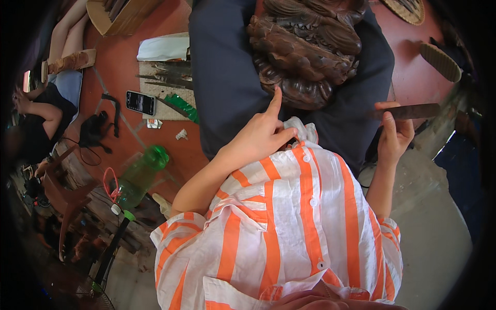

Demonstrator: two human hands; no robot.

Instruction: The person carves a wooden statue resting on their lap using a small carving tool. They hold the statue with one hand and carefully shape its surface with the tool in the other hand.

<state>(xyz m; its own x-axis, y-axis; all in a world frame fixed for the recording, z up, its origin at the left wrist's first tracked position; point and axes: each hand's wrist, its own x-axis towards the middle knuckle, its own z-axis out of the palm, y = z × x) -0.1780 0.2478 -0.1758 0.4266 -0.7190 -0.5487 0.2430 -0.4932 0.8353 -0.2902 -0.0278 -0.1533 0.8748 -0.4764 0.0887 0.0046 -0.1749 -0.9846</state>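
Observation:
A dark brown carved wooden piece [305,57], cut with rounded lobes and feather-like grooves, rests across my lap on dark grey trousers [222,77]. The index finger of my left hand [263,129] stretches out to touch its near edge. The thumb stands apart and the other fingers curl under, with nothing seen in them. Off to the right, my right hand [395,135] pinches a flat, dark, blade-like tool [413,111] between thumb and fingers. That tool lies roughly level, apart from the carving.
On the red floor to the left lie several long tools [173,77] on a mat, a phone [140,103], and a green bottle [142,173]. Another person [51,108] sits at the far left. A cardboard box [116,18] stands beyond, and a sandal [440,62] lies right.

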